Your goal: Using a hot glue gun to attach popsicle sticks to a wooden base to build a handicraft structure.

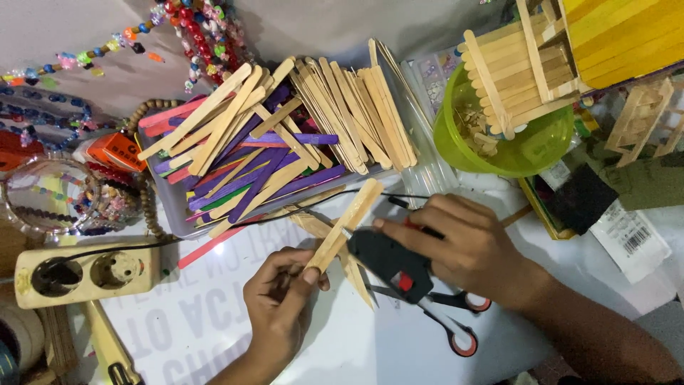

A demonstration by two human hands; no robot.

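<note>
A shallow grey plastic tray point(165, 203) is heaped with plain, purple and pink flat wooden craft sticks point(285, 135), and beside it a lime-green plastic bowl point(527, 153) carries a small structure of glued sticks point(524, 75). In front of the tray, the left hand point(281, 303) pinches a pair of plain wooden sticks point(347, 223) at their lower end, tilted upward. The right hand point(467, 246) is closed around a black glue gun point(388, 262), nozzle touching those sticks. Red-handled scissors point(445, 321) lie under the gun; a cream power strip point(85, 274) sits to the left.
</note>
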